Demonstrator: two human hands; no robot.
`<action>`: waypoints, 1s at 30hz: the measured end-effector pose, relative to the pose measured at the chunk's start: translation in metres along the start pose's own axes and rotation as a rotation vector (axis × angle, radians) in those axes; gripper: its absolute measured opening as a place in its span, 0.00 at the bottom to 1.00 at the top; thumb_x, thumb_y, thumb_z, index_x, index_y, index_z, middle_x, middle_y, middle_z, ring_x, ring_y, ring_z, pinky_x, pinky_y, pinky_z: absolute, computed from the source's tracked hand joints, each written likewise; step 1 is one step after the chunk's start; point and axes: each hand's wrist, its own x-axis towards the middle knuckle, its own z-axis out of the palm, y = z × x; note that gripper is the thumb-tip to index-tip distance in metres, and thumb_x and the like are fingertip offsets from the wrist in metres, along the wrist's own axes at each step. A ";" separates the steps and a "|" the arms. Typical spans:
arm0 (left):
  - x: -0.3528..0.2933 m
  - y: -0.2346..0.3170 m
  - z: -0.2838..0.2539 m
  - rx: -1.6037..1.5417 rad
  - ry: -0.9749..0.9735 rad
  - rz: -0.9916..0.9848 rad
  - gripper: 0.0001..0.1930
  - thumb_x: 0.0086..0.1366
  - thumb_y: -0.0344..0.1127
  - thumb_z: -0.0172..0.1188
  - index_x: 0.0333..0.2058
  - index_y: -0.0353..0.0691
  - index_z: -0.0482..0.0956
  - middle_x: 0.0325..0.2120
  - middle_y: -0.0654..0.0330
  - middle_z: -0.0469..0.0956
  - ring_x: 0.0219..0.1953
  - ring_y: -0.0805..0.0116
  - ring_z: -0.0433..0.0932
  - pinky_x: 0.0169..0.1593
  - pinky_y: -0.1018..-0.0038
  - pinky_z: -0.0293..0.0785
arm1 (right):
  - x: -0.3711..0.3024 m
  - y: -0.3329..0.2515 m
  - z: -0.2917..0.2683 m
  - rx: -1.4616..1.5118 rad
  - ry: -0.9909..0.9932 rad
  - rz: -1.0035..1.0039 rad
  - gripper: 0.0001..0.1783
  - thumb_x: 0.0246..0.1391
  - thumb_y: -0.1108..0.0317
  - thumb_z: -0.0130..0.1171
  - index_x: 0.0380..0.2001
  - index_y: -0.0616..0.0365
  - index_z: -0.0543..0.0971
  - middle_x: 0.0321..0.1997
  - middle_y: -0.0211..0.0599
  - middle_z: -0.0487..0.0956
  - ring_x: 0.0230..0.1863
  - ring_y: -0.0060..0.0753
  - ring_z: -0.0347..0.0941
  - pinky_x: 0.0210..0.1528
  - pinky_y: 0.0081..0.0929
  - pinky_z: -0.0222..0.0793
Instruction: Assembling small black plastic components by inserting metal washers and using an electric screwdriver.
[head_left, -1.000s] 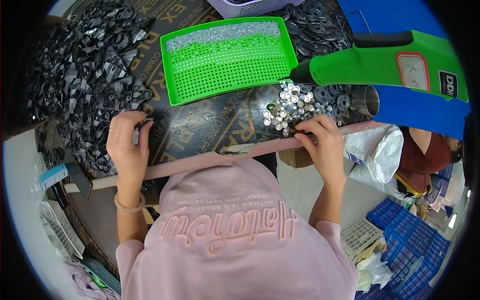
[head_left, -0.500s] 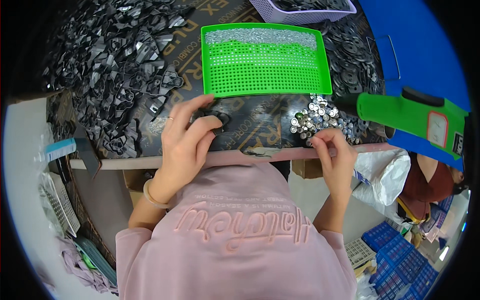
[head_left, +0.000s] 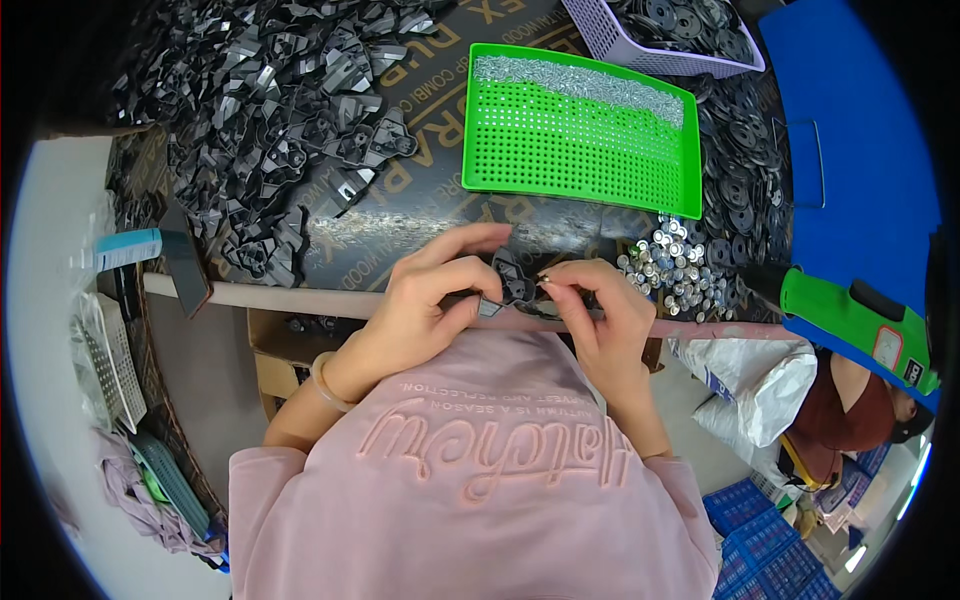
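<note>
My left hand (head_left: 425, 300) is closed on a black moulded plastic part (head_left: 514, 280) near the table's front edge. Beside it, my right hand (head_left: 607, 308) pinches a small round metal piece (head_left: 543, 279) close to the part; whether the two touch, I cannot tell. A pile of small silver round pieces (head_left: 672, 265) lies just beyond my right hand. Farther back stands a green perforated tray (head_left: 570, 165), with many tiny silver metal pieces (head_left: 590, 85) heaped along its far side.
Black angular plastic parts (head_left: 290, 130) cover the table's left. Black discs (head_left: 738, 150) lie right of the tray, below a lilac basket (head_left: 660, 62) of more. A green power tool with a black nose (head_left: 850, 312) rests at the right. A phone-like dark slab (head_left: 183, 262) overhangs the left edge.
My left hand has moved right and toward me, bringing the black part along. My right hand has left the silver pile and come left to the part. The view has shifted slightly.
</note>
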 end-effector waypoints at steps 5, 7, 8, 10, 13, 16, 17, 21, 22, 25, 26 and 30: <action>0.003 -0.001 0.000 -0.048 -0.062 -0.049 0.17 0.47 0.11 0.56 0.35 0.37 0.79 0.51 0.47 0.77 0.42 0.61 0.83 0.38 0.76 0.78 | 0.012 0.005 0.007 -0.105 0.018 -0.287 0.09 0.46 0.78 0.69 0.33 0.60 0.82 0.34 0.36 0.81 0.32 0.39 0.78 0.34 0.30 0.74; 0.005 -0.001 0.003 -0.104 -0.067 -0.050 0.16 0.49 0.12 0.58 0.35 0.36 0.79 0.49 0.47 0.77 0.40 0.64 0.82 0.36 0.77 0.79 | 0.012 0.006 0.008 -0.135 0.027 -0.360 0.10 0.43 0.78 0.70 0.32 0.60 0.82 0.35 0.36 0.80 0.32 0.39 0.77 0.32 0.31 0.74; 0.007 0.000 0.004 -0.158 -0.071 -0.050 0.15 0.50 0.12 0.61 0.36 0.35 0.79 0.48 0.48 0.77 0.39 0.67 0.82 0.35 0.79 0.80 | 0.011 0.007 0.008 -0.138 0.026 -0.357 0.10 0.43 0.78 0.70 0.32 0.60 0.82 0.35 0.36 0.80 0.32 0.39 0.77 0.32 0.31 0.74; 0.011 0.007 0.005 -0.202 -0.088 -0.081 0.15 0.50 0.14 0.65 0.37 0.35 0.79 0.47 0.49 0.77 0.40 0.69 0.81 0.36 0.79 0.81 | 0.011 0.008 0.009 -0.171 0.053 -0.375 0.10 0.43 0.78 0.71 0.32 0.60 0.82 0.35 0.36 0.80 0.32 0.40 0.77 0.31 0.31 0.74; 0.014 0.004 0.007 -0.292 -0.124 -0.149 0.16 0.51 0.18 0.72 0.38 0.34 0.79 0.47 0.51 0.76 0.41 0.72 0.80 0.37 0.78 0.83 | 0.009 0.007 0.004 -0.213 0.049 -0.366 0.12 0.40 0.77 0.70 0.32 0.61 0.82 0.35 0.37 0.80 0.33 0.40 0.78 0.32 0.31 0.75; 0.012 -0.003 0.013 -0.379 -0.101 -0.171 0.17 0.50 0.20 0.74 0.39 0.33 0.79 0.47 0.52 0.76 0.44 0.72 0.79 0.39 0.77 0.84 | 0.011 0.008 -0.004 -0.247 -0.028 -0.423 0.14 0.38 0.76 0.67 0.33 0.63 0.82 0.36 0.39 0.80 0.35 0.41 0.79 0.34 0.32 0.76; 0.012 -0.004 0.015 -0.419 -0.058 -0.152 0.17 0.50 0.20 0.74 0.39 0.33 0.78 0.47 0.53 0.75 0.45 0.72 0.78 0.40 0.77 0.85 | 0.012 0.007 -0.006 -0.248 -0.029 -0.421 0.14 0.38 0.76 0.67 0.33 0.63 0.82 0.36 0.39 0.80 0.35 0.41 0.79 0.34 0.32 0.76; 0.012 -0.005 0.018 -0.398 -0.084 -0.154 0.20 0.51 0.19 0.73 0.42 0.33 0.77 0.47 0.54 0.75 0.46 0.71 0.77 0.41 0.77 0.84 | 0.013 0.005 -0.012 -0.239 -0.093 -0.396 0.13 0.39 0.79 0.68 0.34 0.65 0.84 0.37 0.41 0.82 0.37 0.42 0.80 0.37 0.32 0.78; 0.012 -0.007 0.020 -0.460 -0.080 -0.160 0.23 0.51 0.18 0.73 0.45 0.34 0.75 0.47 0.55 0.74 0.47 0.71 0.76 0.43 0.77 0.84 | 0.013 0.005 -0.013 -0.246 -0.098 -0.396 0.14 0.38 0.78 0.67 0.34 0.65 0.84 0.37 0.41 0.82 0.37 0.42 0.80 0.37 0.31 0.78; 0.013 -0.004 0.021 -0.555 -0.086 -0.198 0.30 0.51 0.16 0.71 0.52 0.35 0.69 0.47 0.57 0.74 0.49 0.72 0.75 0.46 0.76 0.83 | 0.013 0.006 -0.014 -0.243 -0.090 -0.399 0.14 0.37 0.79 0.67 0.34 0.65 0.84 0.37 0.41 0.82 0.37 0.43 0.80 0.38 0.32 0.78; 0.014 -0.002 0.020 -0.590 -0.096 -0.230 0.33 0.52 0.15 0.70 0.54 0.36 0.66 0.47 0.57 0.73 0.49 0.72 0.74 0.47 0.75 0.82 | 0.013 0.006 -0.014 -0.244 -0.088 -0.399 0.14 0.37 0.79 0.67 0.34 0.65 0.84 0.37 0.41 0.82 0.37 0.43 0.80 0.38 0.32 0.78; 0.018 0.004 0.019 -0.733 -0.114 -0.298 0.38 0.52 0.13 0.68 0.60 0.36 0.62 0.46 0.57 0.73 0.48 0.71 0.73 0.49 0.74 0.81 | 0.007 0.008 -0.014 -0.212 -0.012 -0.404 0.17 0.37 0.77 0.69 0.36 0.66 0.84 0.40 0.42 0.81 0.38 0.41 0.80 0.36 0.31 0.78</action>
